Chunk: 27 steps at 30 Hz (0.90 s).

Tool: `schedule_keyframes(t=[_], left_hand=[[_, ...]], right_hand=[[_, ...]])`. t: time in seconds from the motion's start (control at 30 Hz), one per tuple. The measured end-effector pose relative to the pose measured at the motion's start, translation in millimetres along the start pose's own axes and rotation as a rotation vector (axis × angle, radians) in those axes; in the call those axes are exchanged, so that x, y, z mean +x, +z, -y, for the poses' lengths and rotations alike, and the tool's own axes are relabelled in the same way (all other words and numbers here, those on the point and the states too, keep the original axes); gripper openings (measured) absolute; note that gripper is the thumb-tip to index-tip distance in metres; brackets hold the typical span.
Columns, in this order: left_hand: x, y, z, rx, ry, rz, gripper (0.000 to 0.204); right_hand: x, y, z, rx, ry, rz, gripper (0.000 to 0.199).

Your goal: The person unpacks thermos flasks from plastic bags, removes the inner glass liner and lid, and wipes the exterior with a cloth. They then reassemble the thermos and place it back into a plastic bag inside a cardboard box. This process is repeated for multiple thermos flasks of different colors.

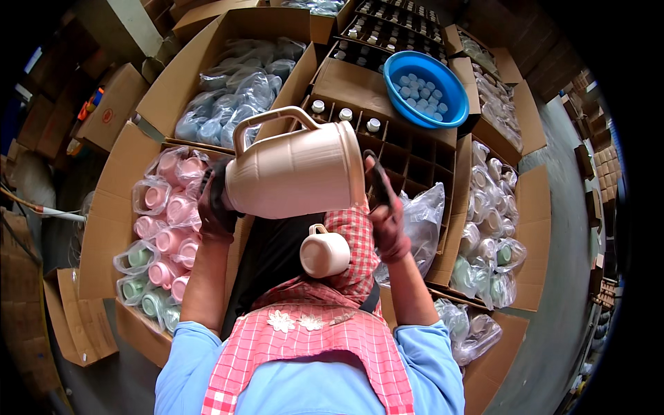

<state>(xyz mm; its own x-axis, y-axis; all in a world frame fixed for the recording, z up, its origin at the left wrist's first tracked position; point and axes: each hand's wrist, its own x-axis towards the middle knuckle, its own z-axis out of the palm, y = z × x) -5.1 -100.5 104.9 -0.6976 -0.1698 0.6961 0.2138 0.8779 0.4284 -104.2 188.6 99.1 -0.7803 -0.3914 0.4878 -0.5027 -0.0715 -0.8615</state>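
A large beige-pink jug [294, 171] lies sideways in front of me, its loop handle on top. My left hand [216, 202], in a dark glove, grips the jug's left end. My right hand [389, 216], also gloved, is beside the rimmed right end with its fingers stretched; whether it touches the rim I cannot tell. On my lap rests a small beige-pink cup [325, 254] with its handle pointing away from me.
Open cartons stand around me: pink and green bagged cups [168, 238] at left, bagged clear-wrapped pieces [238, 97] behind, pale bagged cups [490, 207] at right. A divided carton [415, 155] holds white-capped items. A blue basin [462, 104] contains white caps. A plastic bag [423, 225] lies nearby.
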Motion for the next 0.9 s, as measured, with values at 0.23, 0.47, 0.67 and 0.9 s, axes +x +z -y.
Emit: schedule_keyframes(t=[0.23, 0.47, 0.67, 0.9], left_hand=[[0, 11, -31, -0.406, 0.041, -0.204, 0.053], [14, -1, -9, 0.043, -0.029, 0.025, 0.033], [-8, 18, -11, -0.164, -0.034, -0.002, 0.04], [16, 10, -40, -0.879, -0.337, -0.07, 0.048]], right_hand=[[-10, 9, -15, -0.275, -0.043, 0.025, 0.036], [-4, 0, 3, 0.042, 0.132, 0.089, 0.063], [-7, 19, 10, 0.036, -0.018, -0.023, 0.075], [-3, -4, -10, 1.062, 0.587, -0.046, 0.068]])
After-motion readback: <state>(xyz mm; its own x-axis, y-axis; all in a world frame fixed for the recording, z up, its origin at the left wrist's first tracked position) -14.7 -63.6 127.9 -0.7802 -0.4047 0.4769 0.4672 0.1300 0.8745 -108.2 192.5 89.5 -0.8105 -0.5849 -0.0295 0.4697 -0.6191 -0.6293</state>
